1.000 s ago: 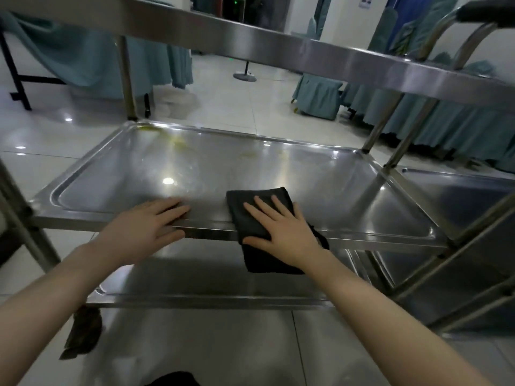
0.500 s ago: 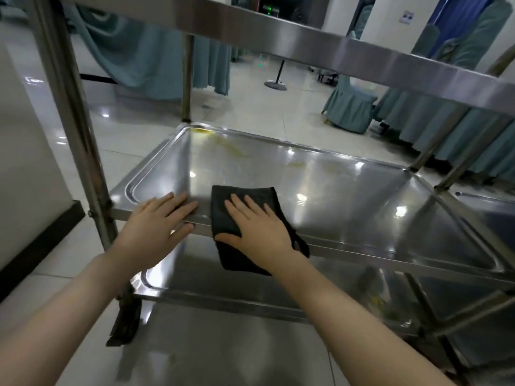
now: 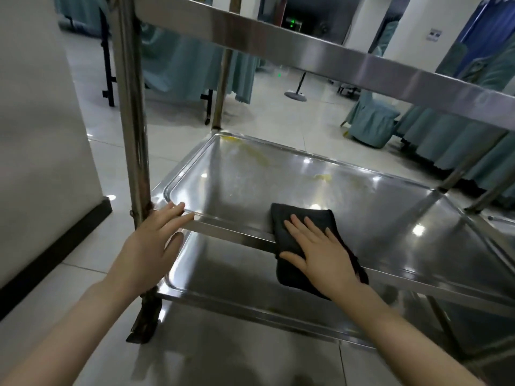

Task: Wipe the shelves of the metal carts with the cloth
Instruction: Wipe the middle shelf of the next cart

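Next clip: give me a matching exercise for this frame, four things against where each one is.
Things:
1. left hand
2. right hand
3. cloth
4. yellow smears

Places:
A. far part of the middle shelf
B. draped over that shelf's near edge
C. flat on the cloth
D. at the shelf's near-left corner

Pairs: 1-D, 2-C, 3-B, 4-A

A: Entry one, the cloth point(image 3: 303, 224). What do we lose?
B: Its middle, beneath our right hand point(image 3: 320, 257).
A: Entry two, shelving?
B: We list the middle shelf point(image 3: 278, 185) and the top shelf point(image 3: 306, 51), right ends cut by the frame edge; the bottom shelf point(image 3: 228, 274), far part hidden under the middle one.
A: Entry three?
B: The wall sign point(image 3: 434, 34): too small for us to read.
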A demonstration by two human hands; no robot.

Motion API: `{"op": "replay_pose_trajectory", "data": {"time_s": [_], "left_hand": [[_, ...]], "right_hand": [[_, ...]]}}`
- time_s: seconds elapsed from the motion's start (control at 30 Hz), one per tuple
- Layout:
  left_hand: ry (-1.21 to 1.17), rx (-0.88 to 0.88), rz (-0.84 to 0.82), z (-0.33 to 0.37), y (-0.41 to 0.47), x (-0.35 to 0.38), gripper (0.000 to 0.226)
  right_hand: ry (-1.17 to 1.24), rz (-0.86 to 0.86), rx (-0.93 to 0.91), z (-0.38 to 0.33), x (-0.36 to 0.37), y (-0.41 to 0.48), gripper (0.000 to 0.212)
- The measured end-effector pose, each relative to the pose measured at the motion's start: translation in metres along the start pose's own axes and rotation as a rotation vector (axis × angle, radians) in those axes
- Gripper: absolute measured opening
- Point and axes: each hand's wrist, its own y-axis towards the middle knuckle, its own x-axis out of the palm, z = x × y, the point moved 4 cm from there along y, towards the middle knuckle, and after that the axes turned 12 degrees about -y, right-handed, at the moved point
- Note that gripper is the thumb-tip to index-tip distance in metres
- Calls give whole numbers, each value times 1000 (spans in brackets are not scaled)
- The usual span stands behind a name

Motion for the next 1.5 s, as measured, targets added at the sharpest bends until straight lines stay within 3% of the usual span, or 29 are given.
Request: {"op": "replay_pose_trajectory", "data": {"time_s": [0.1,0.23,0.4,0.57,0.67,0.77,0.87,1.07,1.17,1.27,1.33,1.5], "left_hand": [[-183,-139,56,-8,2,-10,47],[-191,-83,77,-6,0,-27,54],[-27,-99,19,-11,-4,-33,44],[-63,-132,69,-2,6,-31,43],[-89,-139,61,1,6,-29,45],[-133,-133,65,-2,3,-35,44],[-196,-157,52,-5,1,-36,46],[-23,-180,19,0,-5,-32,55],[220,-184,15,12,7,-23,54],[379,-73,25,25,28,-8,47],[379,-35,-6,34,48,7,43],[257,39,-233,53,82,70,59]], "right_hand": [[71,51,-114,-76,-7,57,69],[123,98,-252,-159,-23,111,67],[117,118,-282,-112,-19,82,61],[26,-17,-69,-27,-3,30,69],[46,-31,-84,-60,-8,49,69],[145,-3,-252,-117,-21,97,63],[298,-90,-391,-171,-31,152,57],[317,-78,-263,-189,-23,231,57],[327,-24,-175,-163,-11,234,63],[285,-86,-57,-90,11,216,64],[259,-124,39,-22,27,189,61],[186,-209,362,133,63,90,59]]}}
